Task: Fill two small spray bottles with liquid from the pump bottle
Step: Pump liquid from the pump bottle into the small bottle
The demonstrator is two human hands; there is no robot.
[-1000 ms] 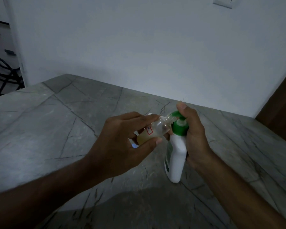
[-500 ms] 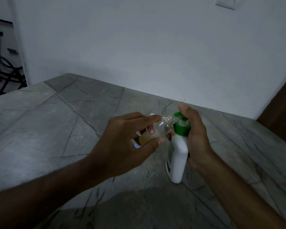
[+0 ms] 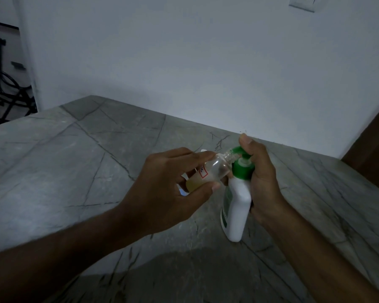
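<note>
Grey veined stone counter (image 3: 53, 171), dim light, white wall behind.

Nearest: two forearms reaching in. Left hand (image 3: 169, 189) is pinching one small clear spray bottle (image 3: 208, 171) between thumb and fingers, tilting it so its open threaded neck is meeting the pump spout. A little yellowish liquid is pooling at the bottle's low end, so the fill looks barely started. Bottle looks thin plastic, light, easily squeezed; a side grip at mid-body, as now, seems right, and firm enough that a wet wall is not slipping.

Just beside it, right hand (image 3: 263, 182) is wrapping the white pump bottle (image 3: 236, 206), which is standing on the counter leaning slightly, with one fingertip pressing on the green pump head (image 3: 242, 159). It looks stiffer and heavier; holding the upper body and neck is steadying it against the downward push. Spout and neck are small, so spilling is the likely risk.

Count: one pump bottle, one spray bottle plainly seen. Something white and bluish is showing behind the left fingers; cannot tell whether it is the second bottle.

Farther off: black metal frame (image 3: 7, 95) at far left, wall plate (image 3: 302, 4) high up.
</note>
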